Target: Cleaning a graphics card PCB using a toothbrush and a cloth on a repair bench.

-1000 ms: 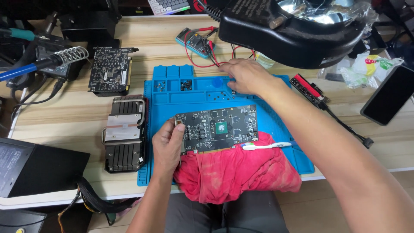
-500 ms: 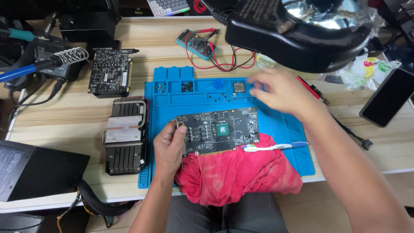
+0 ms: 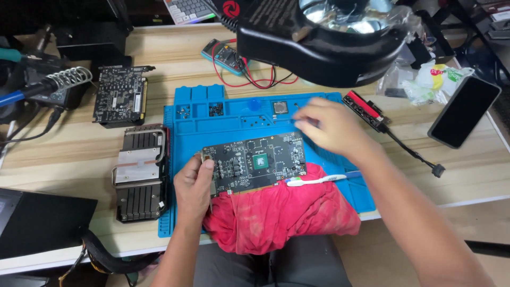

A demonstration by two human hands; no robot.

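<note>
A dark graphics card circuit board (image 3: 255,162) with a green chip in its middle lies across a blue work mat (image 3: 239,114) and a red cloth (image 3: 281,212). My left hand (image 3: 194,188) grips the board's left end. Above the board's right end hovers my right hand (image 3: 332,127), blurred by motion, fingers curled; I cannot tell whether it holds anything. A white toothbrush (image 3: 316,181) rests on the cloth just right of the board.
A finned heatsink (image 3: 139,172) lies left of the mat, a second black card (image 3: 119,95) behind it. A multimeter with red leads (image 3: 226,56), a large black magnifier lamp (image 3: 329,37), a red adapter with cable (image 3: 372,114) and a phone (image 3: 462,111) fill the back and right.
My right hand has come back from the mat's far edge toward the board's right end. My left hand still holds the board's left end.
</note>
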